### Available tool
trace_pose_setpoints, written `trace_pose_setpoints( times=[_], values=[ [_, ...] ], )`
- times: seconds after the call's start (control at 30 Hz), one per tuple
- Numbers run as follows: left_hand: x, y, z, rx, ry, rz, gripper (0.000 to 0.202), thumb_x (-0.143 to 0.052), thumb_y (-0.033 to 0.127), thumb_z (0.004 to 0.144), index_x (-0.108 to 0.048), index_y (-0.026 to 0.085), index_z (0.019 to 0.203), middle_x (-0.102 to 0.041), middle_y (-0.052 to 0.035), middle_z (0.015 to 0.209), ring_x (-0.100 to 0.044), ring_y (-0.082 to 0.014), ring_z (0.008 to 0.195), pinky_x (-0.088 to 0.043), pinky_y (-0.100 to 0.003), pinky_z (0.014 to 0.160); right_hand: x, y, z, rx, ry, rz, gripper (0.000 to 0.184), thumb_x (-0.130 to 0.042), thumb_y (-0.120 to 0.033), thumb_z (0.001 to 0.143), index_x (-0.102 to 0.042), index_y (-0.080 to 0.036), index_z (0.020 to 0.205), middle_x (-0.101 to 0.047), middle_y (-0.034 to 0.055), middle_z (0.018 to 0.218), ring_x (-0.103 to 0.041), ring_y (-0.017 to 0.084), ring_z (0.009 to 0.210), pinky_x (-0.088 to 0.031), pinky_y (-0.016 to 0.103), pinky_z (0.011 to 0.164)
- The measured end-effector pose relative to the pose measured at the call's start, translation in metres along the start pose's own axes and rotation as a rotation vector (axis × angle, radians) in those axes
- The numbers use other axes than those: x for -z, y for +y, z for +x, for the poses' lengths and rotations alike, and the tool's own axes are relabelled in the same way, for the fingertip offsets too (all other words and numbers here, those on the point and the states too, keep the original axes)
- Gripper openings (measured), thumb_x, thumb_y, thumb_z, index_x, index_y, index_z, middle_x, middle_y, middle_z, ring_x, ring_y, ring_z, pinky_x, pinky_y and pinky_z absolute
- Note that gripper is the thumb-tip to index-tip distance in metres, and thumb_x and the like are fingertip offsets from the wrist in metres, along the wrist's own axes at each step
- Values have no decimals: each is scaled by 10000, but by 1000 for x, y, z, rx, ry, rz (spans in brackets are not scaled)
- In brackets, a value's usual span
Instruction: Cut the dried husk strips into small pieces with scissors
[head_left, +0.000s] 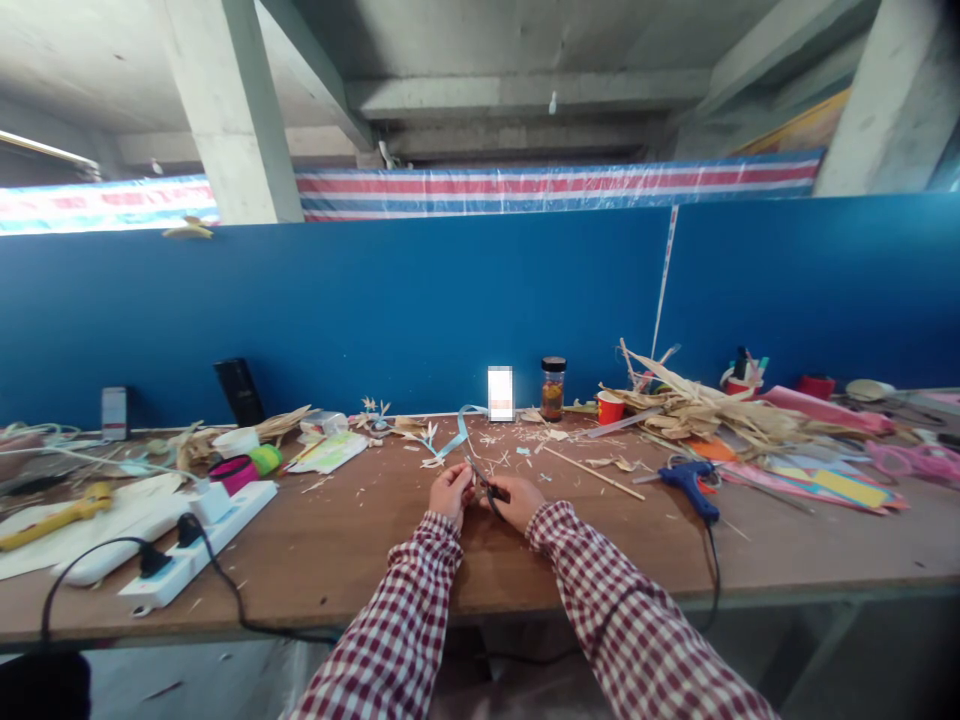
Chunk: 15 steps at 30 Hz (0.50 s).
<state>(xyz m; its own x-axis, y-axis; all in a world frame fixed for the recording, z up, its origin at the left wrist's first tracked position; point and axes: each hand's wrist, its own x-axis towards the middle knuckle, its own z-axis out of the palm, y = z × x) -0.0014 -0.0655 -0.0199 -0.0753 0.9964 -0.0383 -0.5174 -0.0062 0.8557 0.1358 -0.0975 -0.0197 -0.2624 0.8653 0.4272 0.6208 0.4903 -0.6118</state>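
My right hand (517, 500) is closed around black-handled scissors (491, 489), their blades pointing up and left toward my other hand. The fingers of my left hand (451, 491) are pinched together close to the blade tips; whatever they grip is too small to make out. A thin pale strip rises just beyond the fingertips. Past both hands, a light blue ribbon (457, 438) curls over the brown table (360, 545), among scattered pale clippings (501, 457).
A white power strip (214, 545) with black plugs lies at left. To the right are a blue glue gun (688, 484), a pile of dried husks (701, 405) and a red cup (610, 407). A dark-lidded jar (553, 390) stands by the blue partition (420, 310).
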Motion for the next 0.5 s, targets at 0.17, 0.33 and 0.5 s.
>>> trace_pose_setpoints(
  times=[0.17,0.33,0.5],
  values=[
    [0,0,0,-6,15,-3,210,-715,198,552,-586,122,700,-541,38,518,-486,-40,425,-404,-143,403,-1,2,0,5,3,-11,229,-561,-344,716,-645,-220,889,-608,-15,649,-519,142,583,-368,225,533],
    [-1,0,0,-11,6,-10,239,-731,199,527,-589,112,698,-537,41,506,-471,-32,414,-393,-138,398,-3,4,1,7,6,-24,220,-554,-377,717,-645,-205,821,-573,-21,597,-492,132,543,-344,214,495],
    [0,-1,1,-15,-3,-4,235,-732,202,529,-599,108,698,-542,36,510,-470,-30,413,-391,-138,400,-3,5,1,12,3,-30,245,-554,-389,716,-646,-215,863,-580,-20,604,-489,133,541,-346,221,500]
  ],
)
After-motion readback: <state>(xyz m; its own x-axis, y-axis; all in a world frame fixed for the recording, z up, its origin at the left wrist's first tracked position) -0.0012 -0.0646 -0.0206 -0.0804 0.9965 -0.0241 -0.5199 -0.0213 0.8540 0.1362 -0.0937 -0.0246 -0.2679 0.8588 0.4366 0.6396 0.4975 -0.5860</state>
